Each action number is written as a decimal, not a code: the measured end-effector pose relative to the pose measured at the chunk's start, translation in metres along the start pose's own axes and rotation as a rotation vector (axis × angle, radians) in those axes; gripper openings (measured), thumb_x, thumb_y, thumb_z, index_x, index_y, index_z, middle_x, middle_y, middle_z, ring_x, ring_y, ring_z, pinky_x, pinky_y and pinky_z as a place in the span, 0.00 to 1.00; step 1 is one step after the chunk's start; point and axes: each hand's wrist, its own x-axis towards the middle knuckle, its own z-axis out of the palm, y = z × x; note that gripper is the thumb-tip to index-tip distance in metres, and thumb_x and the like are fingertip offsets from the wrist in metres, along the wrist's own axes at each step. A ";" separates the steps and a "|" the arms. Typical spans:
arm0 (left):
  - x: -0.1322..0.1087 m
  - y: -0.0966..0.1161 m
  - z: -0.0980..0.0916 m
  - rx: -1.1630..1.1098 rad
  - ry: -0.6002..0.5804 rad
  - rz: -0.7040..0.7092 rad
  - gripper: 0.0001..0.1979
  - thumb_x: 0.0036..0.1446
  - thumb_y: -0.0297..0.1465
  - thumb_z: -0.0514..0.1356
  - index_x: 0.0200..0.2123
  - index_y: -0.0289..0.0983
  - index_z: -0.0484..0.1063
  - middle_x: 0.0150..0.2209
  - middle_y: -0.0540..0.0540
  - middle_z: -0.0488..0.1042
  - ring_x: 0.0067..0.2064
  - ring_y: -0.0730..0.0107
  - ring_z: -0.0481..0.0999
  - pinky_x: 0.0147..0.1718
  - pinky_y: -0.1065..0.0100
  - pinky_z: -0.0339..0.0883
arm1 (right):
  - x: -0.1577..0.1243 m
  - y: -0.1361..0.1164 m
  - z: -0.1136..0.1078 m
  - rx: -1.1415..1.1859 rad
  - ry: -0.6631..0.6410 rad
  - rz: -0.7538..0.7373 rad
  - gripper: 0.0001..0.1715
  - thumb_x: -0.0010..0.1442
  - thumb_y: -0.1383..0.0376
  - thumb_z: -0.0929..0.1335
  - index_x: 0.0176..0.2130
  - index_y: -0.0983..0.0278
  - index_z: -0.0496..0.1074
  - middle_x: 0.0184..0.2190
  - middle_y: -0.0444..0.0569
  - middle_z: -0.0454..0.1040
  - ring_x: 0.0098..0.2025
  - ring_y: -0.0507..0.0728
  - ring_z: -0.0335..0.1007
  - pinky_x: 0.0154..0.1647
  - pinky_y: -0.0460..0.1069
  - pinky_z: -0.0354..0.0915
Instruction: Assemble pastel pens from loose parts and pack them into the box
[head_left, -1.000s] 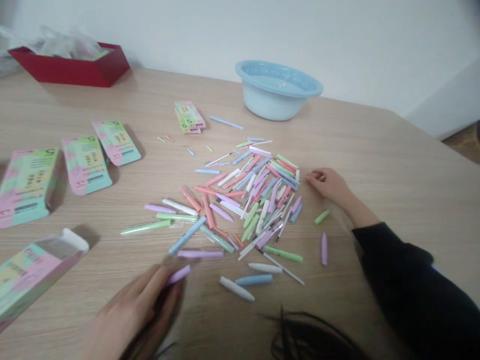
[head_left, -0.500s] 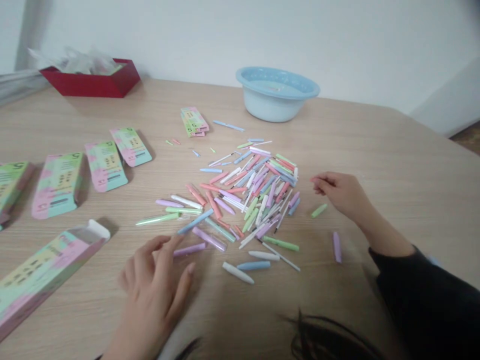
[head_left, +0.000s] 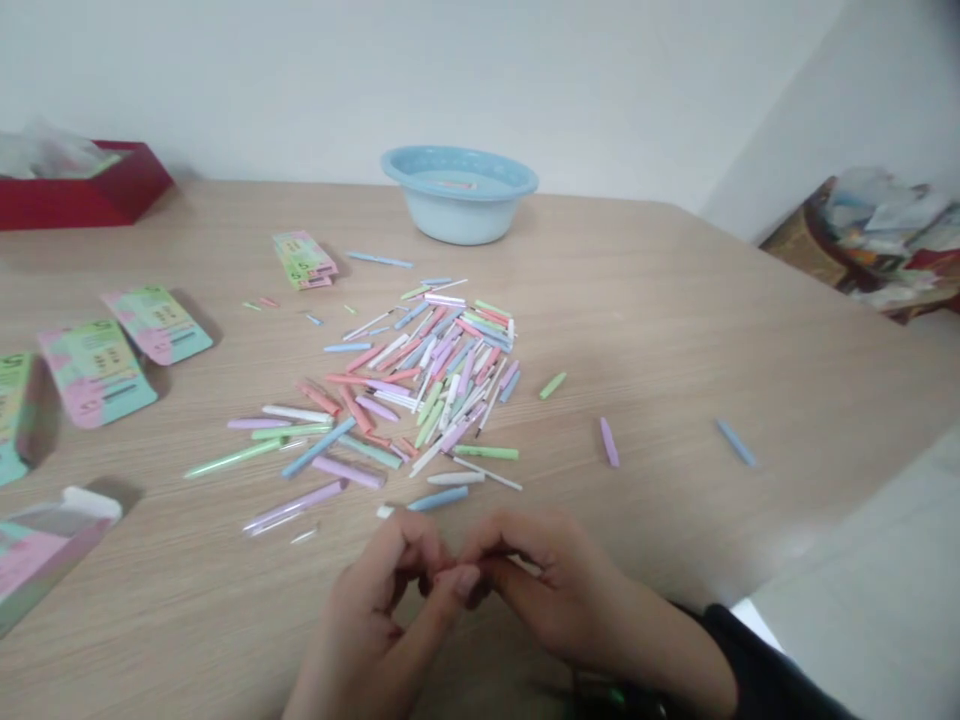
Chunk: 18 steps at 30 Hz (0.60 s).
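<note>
My left hand (head_left: 397, 610) and my right hand (head_left: 555, 590) meet at the fingertips, low in the middle of the head view. Both are closed in a pinch. A trace of something small and reddish shows between the fingertips, too hidden to name. Just beyond them lie a blue pen barrel (head_left: 439, 498) and a white pen barrel (head_left: 456, 479), one partly behind my left fingers. Farther off spreads a heap of pastel pen parts (head_left: 442, 375), with thin white refills among them. A purple pen barrel with a clear cap (head_left: 294, 506) lies to the left.
Pastel printed boxes (head_left: 97, 370) lie on the left, and an open box (head_left: 56, 550) is nearer. A blue basin (head_left: 460, 205) and a red box (head_left: 82, 190) with plastic bags stand at the back. Stray purple (head_left: 609, 442) and blue pen parts (head_left: 735, 442) lie right.
The view has turned right, so the table's things appear farther left. My left hand has left the pens on the left, and my right hand has come in from beside the heap; their fingertips now meet.
</note>
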 end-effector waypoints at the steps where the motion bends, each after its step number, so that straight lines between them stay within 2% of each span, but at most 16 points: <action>1: 0.001 -0.001 0.004 -0.031 0.008 -0.017 0.13 0.60 0.38 0.64 0.27 0.39 0.69 0.23 0.54 0.71 0.25 0.73 0.73 0.26 0.74 0.69 | -0.002 -0.001 -0.003 0.004 -0.010 0.001 0.10 0.67 0.70 0.65 0.36 0.63 0.76 0.30 0.45 0.80 0.33 0.52 0.78 0.36 0.46 0.72; 3: 0.004 -0.003 0.010 -0.060 0.024 -0.055 0.10 0.61 0.39 0.64 0.31 0.39 0.72 0.22 0.55 0.71 0.24 0.72 0.73 0.26 0.73 0.71 | -0.008 0.002 -0.017 -0.082 0.030 -0.018 0.07 0.67 0.66 0.67 0.40 0.62 0.77 0.34 0.46 0.82 0.37 0.54 0.79 0.40 0.48 0.74; 4: 0.005 -0.006 0.012 -0.044 0.037 -0.068 0.10 0.62 0.39 0.63 0.34 0.39 0.73 0.21 0.55 0.72 0.24 0.71 0.74 0.28 0.72 0.72 | -0.012 0.007 -0.030 -0.187 0.098 -0.027 0.07 0.67 0.63 0.68 0.44 0.61 0.77 0.39 0.49 0.82 0.42 0.56 0.79 0.45 0.51 0.74; 6: 0.007 -0.012 0.013 0.051 0.061 -0.081 0.11 0.63 0.40 0.61 0.39 0.40 0.77 0.20 0.55 0.73 0.27 0.69 0.77 0.33 0.71 0.75 | -0.023 0.029 -0.063 -0.514 0.350 -0.023 0.19 0.67 0.55 0.68 0.54 0.60 0.73 0.53 0.58 0.78 0.57 0.65 0.74 0.59 0.62 0.69; 7: 0.008 -0.017 0.012 0.114 0.061 -0.081 0.12 0.64 0.41 0.61 0.41 0.40 0.78 0.20 0.54 0.74 0.28 0.69 0.78 0.35 0.71 0.75 | -0.029 0.045 -0.081 -0.697 0.520 0.062 0.26 0.68 0.52 0.66 0.60 0.61 0.69 0.61 0.62 0.71 0.65 0.69 0.65 0.65 0.69 0.62; 8: 0.009 -0.022 0.011 0.175 0.051 -0.075 0.13 0.64 0.42 0.60 0.41 0.41 0.80 0.20 0.54 0.74 0.29 0.68 0.79 0.36 0.71 0.75 | -0.035 0.064 -0.099 -0.857 0.693 0.153 0.32 0.69 0.49 0.63 0.64 0.63 0.66 0.65 0.68 0.66 0.69 0.74 0.58 0.66 0.74 0.57; 9: 0.010 -0.026 0.009 0.228 0.021 -0.059 0.14 0.64 0.42 0.59 0.41 0.41 0.81 0.21 0.54 0.75 0.30 0.68 0.80 0.36 0.72 0.75 | -0.040 0.084 -0.114 -0.974 0.790 0.262 0.38 0.69 0.48 0.60 0.66 0.70 0.62 0.67 0.74 0.61 0.72 0.78 0.52 0.65 0.77 0.55; 10: 0.012 -0.031 0.008 0.271 -0.019 -0.036 0.15 0.65 0.43 0.59 0.41 0.41 0.82 0.21 0.53 0.76 0.31 0.68 0.80 0.36 0.73 0.75 | -0.045 0.103 -0.126 -1.067 0.807 0.355 0.42 0.70 0.48 0.57 0.67 0.78 0.58 0.67 0.81 0.58 0.72 0.82 0.50 0.63 0.80 0.55; 11: 0.014 -0.034 0.006 0.304 -0.059 -0.006 0.15 0.65 0.43 0.59 0.40 0.41 0.82 0.22 0.53 0.77 0.31 0.68 0.81 0.35 0.73 0.75 | -0.047 0.119 -0.134 -1.093 0.782 0.376 0.43 0.70 0.49 0.57 0.67 0.81 0.58 0.67 0.84 0.58 0.71 0.84 0.51 0.62 0.81 0.54; 13: 0.016 -0.037 0.004 0.349 -0.120 0.067 0.14 0.65 0.41 0.58 0.40 0.42 0.82 0.24 0.53 0.79 0.31 0.68 0.82 0.34 0.74 0.76 | -0.047 0.142 -0.138 -1.121 0.709 0.371 0.39 0.71 0.53 0.55 0.67 0.79 0.60 0.67 0.79 0.60 0.72 0.80 0.52 0.65 0.77 0.55; 15: 0.018 -0.036 0.002 0.379 -0.121 0.129 0.14 0.66 0.39 0.57 0.41 0.43 0.82 0.26 0.52 0.79 0.32 0.69 0.81 0.34 0.75 0.76 | -0.039 0.149 -0.131 -1.127 0.644 0.338 0.36 0.71 0.56 0.54 0.67 0.76 0.61 0.68 0.74 0.61 0.73 0.76 0.53 0.68 0.73 0.56; 18: 0.017 -0.033 -0.002 0.413 -0.086 0.187 0.13 0.66 0.35 0.57 0.42 0.43 0.82 0.29 0.51 0.79 0.33 0.70 0.80 0.35 0.77 0.75 | -0.018 0.140 -0.115 -1.160 0.531 0.295 0.36 0.72 0.57 0.54 0.68 0.78 0.61 0.70 0.73 0.59 0.73 0.74 0.52 0.70 0.70 0.53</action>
